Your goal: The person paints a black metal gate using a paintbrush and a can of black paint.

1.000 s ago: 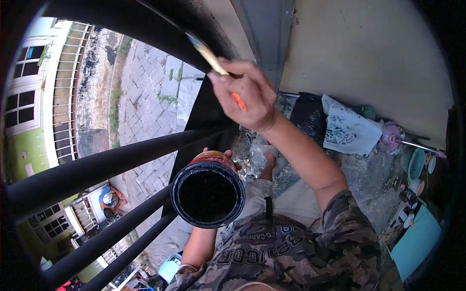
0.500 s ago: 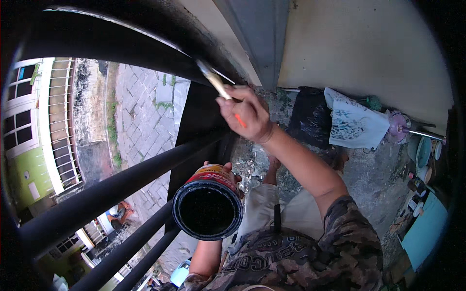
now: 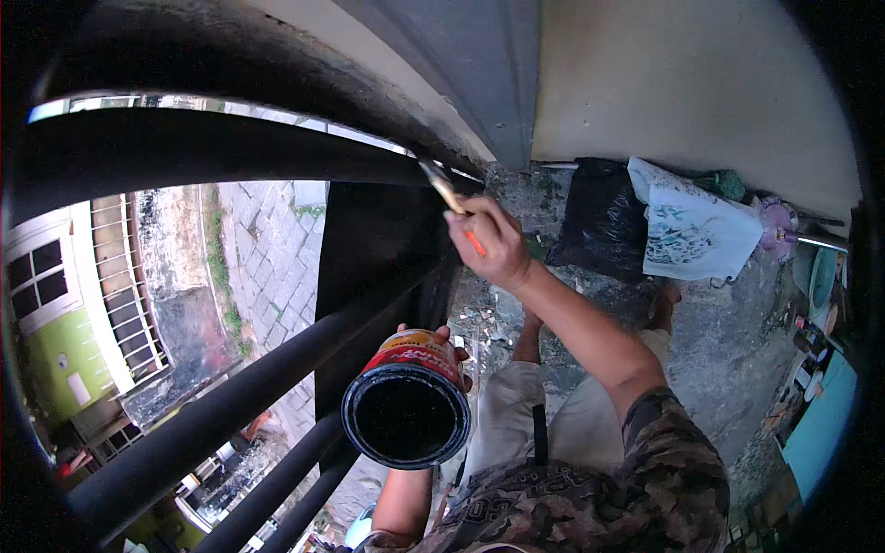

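Observation:
In my right hand (image 3: pixel 495 245) is a paintbrush (image 3: pixel 444 191) with a pale ferrule area and an orange handle end. Its dark bristle tip meets or nearly meets the black upper rail (image 3: pixel 240 147), close to the rail's right end. Lower down, my left hand (image 3: pixel 464 355) grips a paint can (image 3: pixel 424 358) with a red and yellow label, fingers wrapped round its far side. The open can tilts toward me, and dark paint shows inside its black-smeared rim. Most of the left palm is hidden behind the can.
Black round bars (image 3: pixel 249 392) slant across the left, above a paved lane (image 3: pixel 267 230) far below. A grey-white wall (image 3: pixel 682 83) stands ahead on the right. Near its foot lie a black plastic bag (image 3: pixel 599 221) and a paint-stained white cloth (image 3: pixel 696 226). Clutter lines the right edge.
My right hand and the brush have shifted slightly right and down, along the upper rail. The can has also moved a little right and down in view, as the whole view shifted.

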Demonstrator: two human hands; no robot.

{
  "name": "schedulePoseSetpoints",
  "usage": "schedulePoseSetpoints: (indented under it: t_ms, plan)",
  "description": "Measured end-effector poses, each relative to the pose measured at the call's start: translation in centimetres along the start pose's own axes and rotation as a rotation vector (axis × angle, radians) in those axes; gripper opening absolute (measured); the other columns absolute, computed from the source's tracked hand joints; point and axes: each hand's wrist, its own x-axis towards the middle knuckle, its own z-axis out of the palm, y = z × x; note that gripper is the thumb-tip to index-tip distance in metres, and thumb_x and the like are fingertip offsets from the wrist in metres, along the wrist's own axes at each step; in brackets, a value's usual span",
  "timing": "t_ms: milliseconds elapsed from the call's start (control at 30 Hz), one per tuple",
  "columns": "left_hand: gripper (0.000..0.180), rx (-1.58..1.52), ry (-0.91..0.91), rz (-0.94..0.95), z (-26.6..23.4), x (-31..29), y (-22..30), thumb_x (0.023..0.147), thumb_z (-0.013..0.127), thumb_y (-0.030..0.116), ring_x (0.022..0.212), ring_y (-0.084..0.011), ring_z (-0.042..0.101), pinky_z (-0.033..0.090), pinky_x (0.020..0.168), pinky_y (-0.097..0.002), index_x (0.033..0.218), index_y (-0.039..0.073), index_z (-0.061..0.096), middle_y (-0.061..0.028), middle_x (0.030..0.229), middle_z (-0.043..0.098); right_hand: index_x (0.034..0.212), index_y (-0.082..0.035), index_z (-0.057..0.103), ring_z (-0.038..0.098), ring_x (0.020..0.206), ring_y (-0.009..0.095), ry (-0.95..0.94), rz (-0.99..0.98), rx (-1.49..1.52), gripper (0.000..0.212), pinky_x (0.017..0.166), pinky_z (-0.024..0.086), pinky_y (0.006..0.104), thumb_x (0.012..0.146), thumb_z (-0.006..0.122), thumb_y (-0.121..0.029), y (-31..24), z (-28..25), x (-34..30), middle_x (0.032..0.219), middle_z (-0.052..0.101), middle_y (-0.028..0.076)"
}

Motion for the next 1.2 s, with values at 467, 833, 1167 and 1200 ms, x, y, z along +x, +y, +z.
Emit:
schedulePoseSetpoints:
  t_ms: [467,833,1167,1200]
  plan:
    - [0.066,-0.084,-0.029,-0.154,0.8,2.3,-0.7,0.098,0.038,0.055,0.095,-0.0388,0.063,0.055,0.078,-0.0459,0.126,-0.002,0.053,-0.0286,0.11,0.061,0.079,-0.003,0.054,0.07,0.085,0.03,0.234,-0.127,0.238,0.025,0.069,0.058,0.0362,0.075,0.078,0.001,-1.2,-0.4,2.9,0.096,0.064,0.017]
    - [0.066,-0.005,0.031,-0.318,-1.0,4.2,-0.7,0.098,0.038,0.058,0.092,-0.0339,0.064,0.052,0.079,-0.0444,0.121,-0.001,0.057,-0.0223,0.107,0.064,0.079,-0.001,0.052,0.066,0.073,0.025,0.167,-0.031,0.197,0.019,0.06,0.057,0.0345,0.083,0.071,-0.003,1.4,1.1,0.4,0.092,0.06,0.012]
    - [0.063,-0.006,0.022,-0.316,-2.8,5.2,-1.0,0.098,0.04,0.054,0.096,-0.035,0.063,0.051,0.084,-0.0457,0.123,-0.002,0.053,-0.0221,0.104,0.063,0.08,-0.001,0.051,0.067,0.072,0.026,0.082,0.015,0.122,0.022,0.059,0.059,0.0357,0.08,0.073,-0.004,4.9,1.8,-2.0,0.091,0.061,0.014]
    - [0.063,-0.022,0.016,-0.351,-3.9,6.1,-1.9,0.098,0.04,0.054,0.096,-0.035,0.063,0.051,0.084,-0.0457,0.123,-0.002,0.053,-0.0221,0.104,0.063,0.08,-0.001,0.052,0.067,0.07,0.025,0.013,0.064,0.044,0.021,0.058,0.059,0.0361,0.081,0.072,-0.004,7.6,1.2,-4.6,0.09,0.061,0.013]
